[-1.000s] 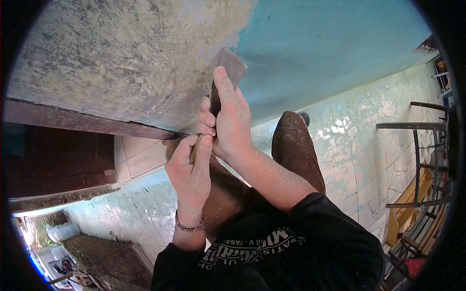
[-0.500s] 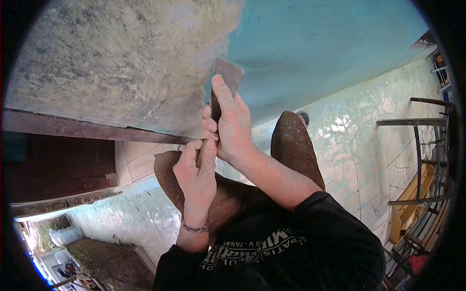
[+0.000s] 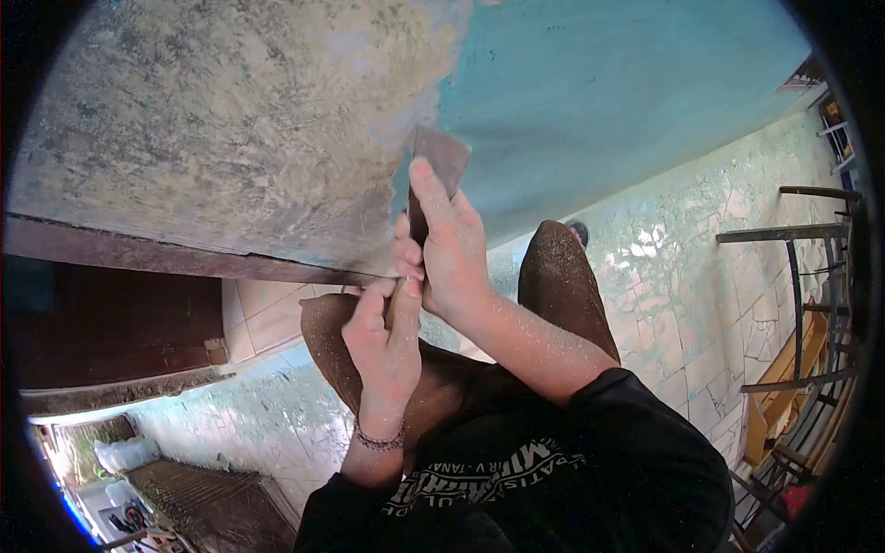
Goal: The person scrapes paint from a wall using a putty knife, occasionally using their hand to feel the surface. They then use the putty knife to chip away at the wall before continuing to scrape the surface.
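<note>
A scraper with a flat, dull metal blade (image 3: 444, 155) lies against the wall, where bare plaster (image 3: 249, 129) meets turquoise paint (image 3: 608, 92). My right hand (image 3: 449, 253) is closed around the scraper below the blade, thumb pressed along its face. Lower down, my left hand (image 3: 383, 336) pinches the light-coloured handle end (image 3: 399, 309) between thumb and fingers. Pale dust coats both hands and my right forearm. Part of the handle is hidden by my fingers.
A dark ledge (image 3: 166, 253) runs along the wall's lower left edge. My knees (image 3: 553, 267) are bent close to the wall. Paint flakes litter the tiled floor (image 3: 664, 313). Metal frames (image 3: 793, 304) and a yellow wooden piece (image 3: 779, 401) stand at the right; a brown slatted piece (image 3: 203, 498) is at lower left.
The whole view has shifted slightly, so wall, hands and scraper appear a little lower and further right. Both hands keep their hold, and the blade stays near the same paint edge.
</note>
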The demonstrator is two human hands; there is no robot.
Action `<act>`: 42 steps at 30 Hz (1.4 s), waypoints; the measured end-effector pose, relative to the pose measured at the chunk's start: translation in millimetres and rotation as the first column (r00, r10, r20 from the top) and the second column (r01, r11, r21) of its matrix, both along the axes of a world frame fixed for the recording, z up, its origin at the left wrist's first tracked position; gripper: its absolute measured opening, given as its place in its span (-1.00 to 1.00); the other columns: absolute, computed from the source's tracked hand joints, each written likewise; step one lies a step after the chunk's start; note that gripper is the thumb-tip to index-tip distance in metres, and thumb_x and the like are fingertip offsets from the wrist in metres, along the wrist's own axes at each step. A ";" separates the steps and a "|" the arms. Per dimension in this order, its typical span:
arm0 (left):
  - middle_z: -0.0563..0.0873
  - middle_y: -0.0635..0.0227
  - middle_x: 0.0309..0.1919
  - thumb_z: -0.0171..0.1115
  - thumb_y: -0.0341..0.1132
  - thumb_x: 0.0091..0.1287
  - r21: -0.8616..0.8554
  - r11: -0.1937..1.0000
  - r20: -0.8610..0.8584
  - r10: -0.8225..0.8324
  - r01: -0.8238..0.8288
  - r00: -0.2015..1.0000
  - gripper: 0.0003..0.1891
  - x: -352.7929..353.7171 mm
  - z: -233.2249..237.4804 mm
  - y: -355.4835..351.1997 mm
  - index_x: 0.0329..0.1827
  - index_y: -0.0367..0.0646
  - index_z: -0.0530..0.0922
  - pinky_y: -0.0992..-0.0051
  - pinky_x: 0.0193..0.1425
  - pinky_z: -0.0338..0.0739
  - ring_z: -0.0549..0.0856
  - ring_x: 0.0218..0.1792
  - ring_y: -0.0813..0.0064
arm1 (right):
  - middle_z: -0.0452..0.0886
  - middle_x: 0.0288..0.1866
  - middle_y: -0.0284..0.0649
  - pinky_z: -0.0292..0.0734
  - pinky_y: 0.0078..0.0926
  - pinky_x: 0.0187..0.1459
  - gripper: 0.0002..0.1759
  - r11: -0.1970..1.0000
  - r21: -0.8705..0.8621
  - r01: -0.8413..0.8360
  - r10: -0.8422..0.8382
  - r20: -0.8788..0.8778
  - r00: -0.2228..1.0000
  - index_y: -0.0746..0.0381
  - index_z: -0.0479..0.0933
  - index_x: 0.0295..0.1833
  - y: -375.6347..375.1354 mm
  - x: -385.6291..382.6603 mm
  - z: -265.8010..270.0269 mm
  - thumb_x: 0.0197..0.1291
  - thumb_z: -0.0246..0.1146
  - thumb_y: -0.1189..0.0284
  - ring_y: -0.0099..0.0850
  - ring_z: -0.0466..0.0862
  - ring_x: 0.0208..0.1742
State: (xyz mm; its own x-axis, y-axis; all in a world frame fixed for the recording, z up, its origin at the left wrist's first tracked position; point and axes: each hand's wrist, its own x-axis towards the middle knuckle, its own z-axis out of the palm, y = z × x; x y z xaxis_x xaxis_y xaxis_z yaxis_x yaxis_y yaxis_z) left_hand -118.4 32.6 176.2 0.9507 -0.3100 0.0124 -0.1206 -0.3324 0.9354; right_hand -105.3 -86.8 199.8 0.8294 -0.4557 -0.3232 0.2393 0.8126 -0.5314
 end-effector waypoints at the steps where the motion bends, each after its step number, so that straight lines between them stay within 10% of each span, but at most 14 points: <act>1: 0.58 0.51 -0.53 0.27 -0.30 0.42 0.003 1.000 -0.007 -0.011 0.011 1.000 -0.80 5.2 3.6 -1.7 -0.19 -0.31 0.63 0.64 -0.38 0.41 0.46 -0.47 0.77 | 0.38 -0.50 -0.36 0.13 -0.65 -0.70 -0.55 1.000 0.017 0.011 -0.011 -0.009 1.000 0.09 0.30 -0.16 0.3 -0.2 1.4 0.30 0.28 -0.03 -0.63 0.29 -0.68; 42: 0.53 0.56 -0.52 0.17 -0.33 0.49 -0.065 0.996 0.108 -0.050 0.057 0.993 -0.81 -3.5 -12.3 -12.3 -0.16 -0.33 0.61 0.69 -0.46 0.31 0.43 -0.52 0.78 | 0.31 -0.63 -0.39 0.10 -0.63 -0.72 -0.54 0.996 -0.087 0.020 -0.024 -0.039 0.999 0.10 0.28 -0.20 -6.0 -2.2 -1.7 0.33 0.25 -0.03 -0.62 0.28 -0.70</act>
